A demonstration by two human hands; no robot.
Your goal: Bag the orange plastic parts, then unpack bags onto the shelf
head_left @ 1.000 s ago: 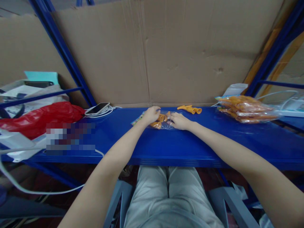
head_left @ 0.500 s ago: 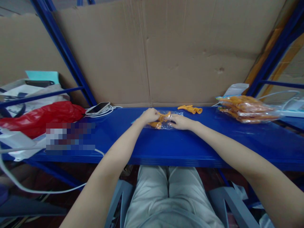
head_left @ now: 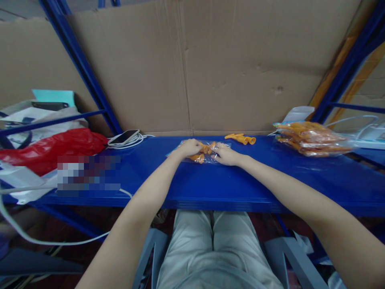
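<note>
A clear plastic bag (head_left: 207,160) lies flat on the blue shelf top in front of me, with several orange horn-shaped plastic pieces (head_left: 197,157) in or on it. My left hand (head_left: 191,147) rests on the bag's left part, its fingers curled over the plastic and the orange pieces. From the right, my right hand (head_left: 225,154) grips the bag's other side, fingertips against an orange piece and thumb lower down. The fingertips of both hands are partly hidden. Just behind my right hand lie a few loose orange pieces (head_left: 242,139).
Filled bags of orange pieces (head_left: 313,138) are stacked at the right. A phone (head_left: 123,137) sits on a coiled white cable (head_left: 134,141) at the back left, near a red plastic bag (head_left: 72,146). Cardboard (head_left: 225,72) closes off the back, between blue posts (head_left: 87,68).
My right hand's fingers have shifted slightly and stretched further over the orange piece at the bag's right. My left hand and the bag stay almost in place.
</note>
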